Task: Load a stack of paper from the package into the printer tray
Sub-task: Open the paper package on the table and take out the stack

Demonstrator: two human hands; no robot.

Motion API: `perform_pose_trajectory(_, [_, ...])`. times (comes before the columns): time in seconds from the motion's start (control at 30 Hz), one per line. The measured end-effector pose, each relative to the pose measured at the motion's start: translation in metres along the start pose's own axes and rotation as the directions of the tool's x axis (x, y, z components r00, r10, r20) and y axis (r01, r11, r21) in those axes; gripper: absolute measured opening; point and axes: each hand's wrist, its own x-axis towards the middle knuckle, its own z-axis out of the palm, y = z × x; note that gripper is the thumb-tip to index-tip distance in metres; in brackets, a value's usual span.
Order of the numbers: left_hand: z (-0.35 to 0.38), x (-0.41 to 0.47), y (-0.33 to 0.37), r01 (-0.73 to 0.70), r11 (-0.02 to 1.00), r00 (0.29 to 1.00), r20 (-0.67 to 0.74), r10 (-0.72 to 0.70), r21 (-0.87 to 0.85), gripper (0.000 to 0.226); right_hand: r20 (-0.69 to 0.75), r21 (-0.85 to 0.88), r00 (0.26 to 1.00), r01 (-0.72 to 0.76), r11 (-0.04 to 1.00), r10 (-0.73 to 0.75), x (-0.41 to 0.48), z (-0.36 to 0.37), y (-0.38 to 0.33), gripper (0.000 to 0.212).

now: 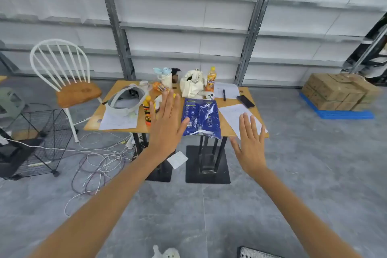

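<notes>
A blue plastic paper package [201, 118] lies on the wooden table [228, 130], its near end hanging over the front edge. My left hand [166, 125] is stretched out flat with fingers apart, just left of the package, its thumb over the package's left edge. My right hand [250, 144] is also flat and spread, to the right of the package and in front of a loose white sheet [232, 115]. Neither hand holds anything. No printer or tray is in view.
On the table stand two orange drink bottles [211, 79], a white bag [192, 85], a white headset [125, 100], a phone [245, 101], a pen and papers. A white chair [67, 81] and wire cart [39, 142] sit left, cables [100, 161] on the floor, cardboard boxes [339, 92] right.
</notes>
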Motion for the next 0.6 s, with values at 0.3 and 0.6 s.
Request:
perform_pose_trajectory(0.3, [0.049,0.060,-0.048,0.011,1.000,0.999,0.038,-0.011,0.008,0.071,0.033,-0.049,0.998,-0.043,0.998,0.045,0.064,0.047,-0.011,0.089])
perform_pose_trajectory(0.6, [0.097,0.109,-0.084,-0.011,0.999,0.993,0.115,0.014,-0.033,0.070,0.099,-0.065,0.989,-0.104,0.992,0.110,0.115,0.090,-0.011,0.093])
